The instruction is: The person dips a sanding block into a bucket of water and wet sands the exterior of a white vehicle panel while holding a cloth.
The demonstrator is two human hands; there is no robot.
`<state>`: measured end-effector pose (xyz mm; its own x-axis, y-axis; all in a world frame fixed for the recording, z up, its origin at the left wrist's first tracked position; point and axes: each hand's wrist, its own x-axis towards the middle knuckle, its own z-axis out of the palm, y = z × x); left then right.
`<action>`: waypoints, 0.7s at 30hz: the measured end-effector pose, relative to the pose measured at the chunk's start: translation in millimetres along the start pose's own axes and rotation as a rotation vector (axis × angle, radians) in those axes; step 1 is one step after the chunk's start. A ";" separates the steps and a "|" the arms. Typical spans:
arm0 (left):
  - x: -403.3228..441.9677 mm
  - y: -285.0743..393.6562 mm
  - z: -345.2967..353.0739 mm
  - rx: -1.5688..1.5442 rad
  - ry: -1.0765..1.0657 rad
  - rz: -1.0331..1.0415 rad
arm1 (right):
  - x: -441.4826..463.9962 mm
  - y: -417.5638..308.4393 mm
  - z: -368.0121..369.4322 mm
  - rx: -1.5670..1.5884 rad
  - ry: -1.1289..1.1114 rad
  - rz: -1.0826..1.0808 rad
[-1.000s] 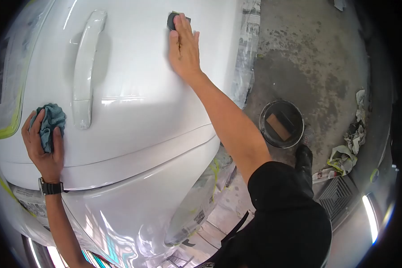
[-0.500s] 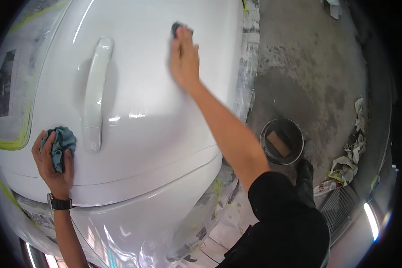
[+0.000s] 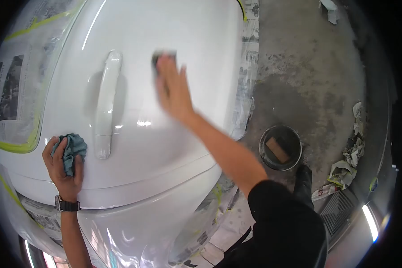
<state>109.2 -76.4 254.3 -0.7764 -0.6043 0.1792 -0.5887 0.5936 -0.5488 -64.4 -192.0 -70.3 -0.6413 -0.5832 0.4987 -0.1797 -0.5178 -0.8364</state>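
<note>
A white car door (image 3: 165, 143) with a pale handle (image 3: 107, 102) fills the left and middle of the view. Left of the handle, my left hand (image 3: 64, 165), with a watch at the wrist, has its fingers around a crumpled blue-green cloth (image 3: 75, 152) against the panel. My right hand (image 3: 174, 87) is right of the handle, blurred by motion. Under its fingertips is a small dark pad (image 3: 156, 60) pressed on the white surface; the palm hides part of it.
A black bucket (image 3: 281, 166) holding a brown block (image 3: 277, 149) stands on the stained floor (image 3: 299, 58) at right. Newspaper and yellow-green tape (image 3: 20, 146) mask the window and panel edges. Crumpled paper (image 3: 342, 172) lies by a floor grate (image 3: 337, 210).
The view has shifted, so the door and handle appear lower and further right. My right hand has moved down and left with the pad, nearer the handle. My left hand still holds the cloth.
</note>
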 end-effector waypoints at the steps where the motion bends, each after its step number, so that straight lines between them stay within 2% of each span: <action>1: 1.4 0.4 -0.7 0.001 -0.004 0.003 | -43.1 -20.5 -7.7 0.023 -0.106 -0.026; 2: 1.5 1.1 -1.9 0.005 -0.014 0.005 | -73.8 -37.9 -21.0 0.165 -0.174 -0.014; 4: 0.7 0.7 -1.8 -0.006 -0.002 -0.010 | -61.8 -16.0 -28.0 0.037 -0.195 -0.132; 6: -1.0 1.3 0.5 0.003 0.006 -0.015 | -10.7 10.9 -13.6 -0.064 -0.129 -0.201; 9: 3.5 2.9 0.5 0.052 0.021 -0.002 | 78.3 12.7 -17.1 0.045 -0.014 -0.124; 11: 2.2 5.5 -2.0 0.070 0.009 0.008 | 60.4 -6.4 -2.6 0.069 0.076 -0.015; 13: 2.9 2.4 2.4 0.028 0.029 0.010 | 4.1 -36.8 2.8 0.054 0.018 -0.033; 16: -0.1 1.5 -2.6 0.002 0.019 0.003 | -55.7 -50.0 -19.5 0.094 -0.226 -0.088; 21: 1.9 2.0 1.5 0.015 0.025 0.000 | 89.0 -0.3 -8.8 -0.009 -0.040 -0.209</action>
<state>106.9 -77.1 252.4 -0.7816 -0.5908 0.1999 -0.5858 0.5854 -0.5605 -128.0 -238.2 -27.6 -0.5591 -0.4886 0.6699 -0.3120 -0.6245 -0.7160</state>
